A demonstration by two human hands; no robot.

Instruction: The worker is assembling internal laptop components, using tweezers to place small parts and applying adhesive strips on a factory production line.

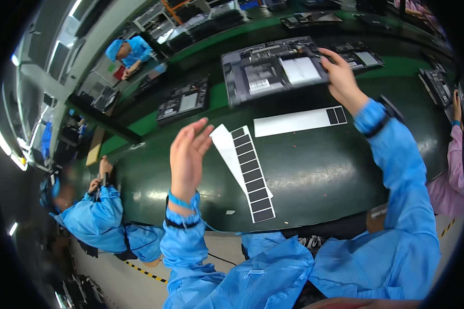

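Observation:
My right hand (343,80) grips the right edge of an opened laptop base (265,77), whose circuit parts and a pale rectangular panel face up. The base is held up over the far side of the green table (330,175). My left hand (186,154) is raised, fingers outstretched and apart, holding nothing. Just right of it lies a strip of black rectangular stickers (252,180), partly over a white backing strip (227,149). Below the laptop base lies another white strip (291,122), with a few black stickers at its right end.
Other opened laptop bases (184,102) stand along the green line at the back. A dark post (105,119) rises at the left. A person in blue (98,206) sits left; another (139,51) works farther back. A pink sleeve (454,159) shows at the right.

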